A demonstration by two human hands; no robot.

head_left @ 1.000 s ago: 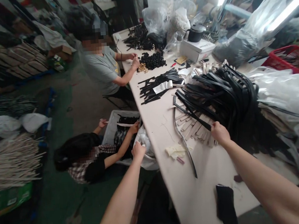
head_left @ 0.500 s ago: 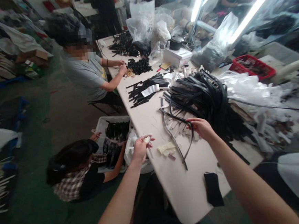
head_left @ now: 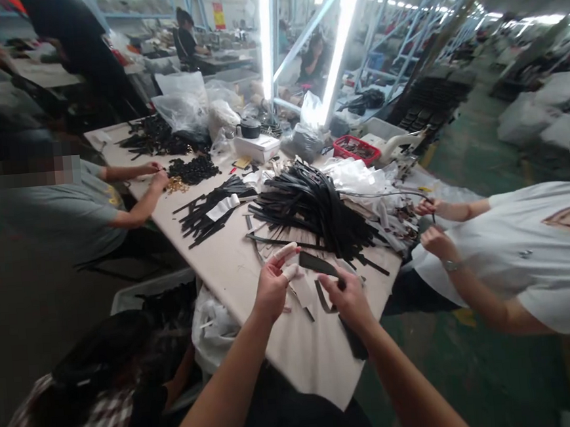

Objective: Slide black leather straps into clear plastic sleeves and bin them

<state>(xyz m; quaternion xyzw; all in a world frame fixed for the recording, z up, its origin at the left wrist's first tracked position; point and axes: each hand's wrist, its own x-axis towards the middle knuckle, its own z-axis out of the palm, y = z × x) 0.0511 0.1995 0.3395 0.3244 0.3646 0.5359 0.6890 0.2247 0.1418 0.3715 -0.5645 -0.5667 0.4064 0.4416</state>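
Observation:
My right hand (head_left: 355, 303) is closed around a black strap (head_left: 317, 263), whose flat end points left toward my other hand. A loop of the strap hangs below my right fingers. My left hand (head_left: 271, 292) has white coverings on its fingertips; thumb and forefinger are spread, right beside the strap's end. Whether they touch it is hard to tell. Behind both hands lies a big heap of black straps (head_left: 314, 201), with pale strips fanned out under its near side. A wide black piece (head_left: 353, 340) lies on the table (head_left: 297, 364) below my right hand.
Co-workers sit left and right; the right one's hands (head_left: 434, 228) hold a thin dark cord. Shorter black straps (head_left: 201, 213), small black parts (head_left: 193, 170), a white box (head_left: 257, 148) and a red basket (head_left: 356, 148) stand farther back. A crouching person is at lower left.
The view has swung right, bringing the white-shirted co-worker into sight. My hands have come close together, and the strap end in my right hand is now by my left fingers.

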